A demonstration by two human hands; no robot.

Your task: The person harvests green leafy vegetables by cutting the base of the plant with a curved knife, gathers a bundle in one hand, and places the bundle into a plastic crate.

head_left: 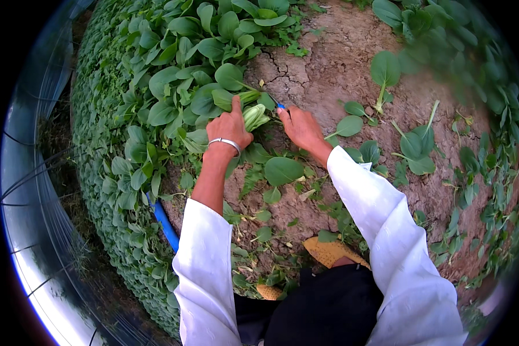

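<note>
My left hand (229, 126), with a silver bangle at the wrist, grips a leafy green plant with pale stalks (254, 115) at its base, tilting it over on the soil. My right hand (301, 128) is closed around a small tool with a blue handle (280, 106), whose tip sits right at the plant's base. The tool's blade is hidden behind the stalks. Both forearms wear white sleeves.
A dense bed of the same green plants (173, 75) fills the left and top. Cracked bare soil (323, 63) lies ahead, strewn with loose cut leaves (282, 170). A blue pipe (164, 222) runs along the bed. Clear plastic sheeting (34, 190) stands at left. My yellow shoe (331, 251) is below.
</note>
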